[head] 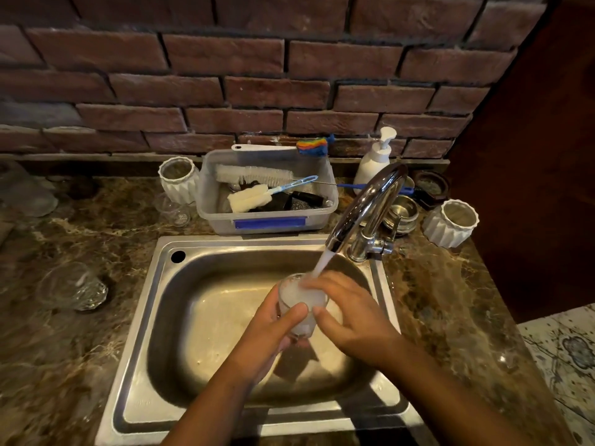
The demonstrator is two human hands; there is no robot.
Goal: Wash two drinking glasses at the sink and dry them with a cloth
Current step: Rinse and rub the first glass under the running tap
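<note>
Holding the drinking glass (301, 305) over the sink (206, 304) under the running tap (363, 210), left hand (273, 329) fingers wrapped around it, right hand (349, 312) fingers curled on its rim; wet, likely slippery and fragile, so better gripped around the body.

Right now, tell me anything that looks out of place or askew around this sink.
One clear glass lies on its side on the counter left of the sink. Nothing else stands out.
</note>
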